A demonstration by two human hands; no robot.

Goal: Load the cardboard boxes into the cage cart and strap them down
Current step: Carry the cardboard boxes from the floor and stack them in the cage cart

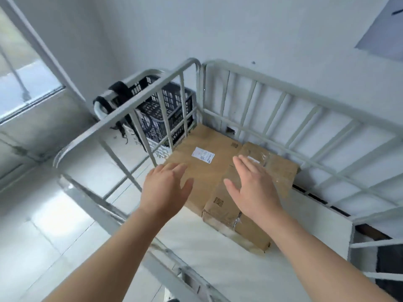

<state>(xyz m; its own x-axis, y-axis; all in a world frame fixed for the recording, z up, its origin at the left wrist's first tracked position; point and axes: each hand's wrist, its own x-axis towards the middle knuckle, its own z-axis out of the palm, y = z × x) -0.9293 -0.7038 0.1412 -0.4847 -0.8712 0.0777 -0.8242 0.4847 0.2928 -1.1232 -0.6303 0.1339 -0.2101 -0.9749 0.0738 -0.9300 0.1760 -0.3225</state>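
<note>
A grey metal cage cart with barred sides fills the view. Three cardboard boxes lie on its white floor. A large flat box with a white label sits in the far left corner. A taped box lies to its right against the far side. A longer box lies nearer, resting partly on the others. My left hand hovers open above the large box's near edge. My right hand hovers open over the longer box, fingers spread, holding nothing. No strap shows inside the cart.
Outside the cart's left side stands a black plastic crate on a trolley, with black straps draped over the trolley handle. White walls stand behind the cart. A window is at the far left. The cart's white floor shows nearer me.
</note>
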